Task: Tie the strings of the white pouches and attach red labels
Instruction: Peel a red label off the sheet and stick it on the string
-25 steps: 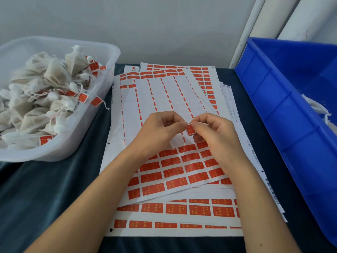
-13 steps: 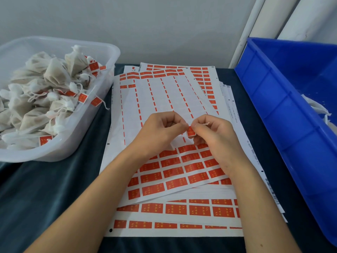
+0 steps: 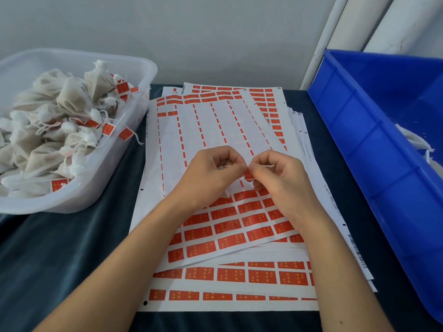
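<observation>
both hands point(image 3: 249, 173) pinch string point(image 3: 267, 166), lying left-right; label point(image 3: 248, 175) hangs below.

Worktop point(image 3: 60, 259) covered in dark teal cloth. Label sheets point(image 3: 215, 130) white, printed with rows of red-orange rectangles bearing small yellow marks; upper area of top sheet mostly white, only thin red dashes left in columns. Small red label point(image 3: 248, 175) seen between fingertips, thin white string point(image 3: 268, 166) beside it. Pouches point(image 3: 69, 97) off-white to beige, tagged with red labels. Tub point(image 3: 134, 68) translucent white. Crate point(image 3: 374, 149) bright blue, white material point(image 3: 417, 142) inside. Wall point(image 3: 191, 32) pale grey. Pipes point(image 3: 323, 37) white.
</observation>
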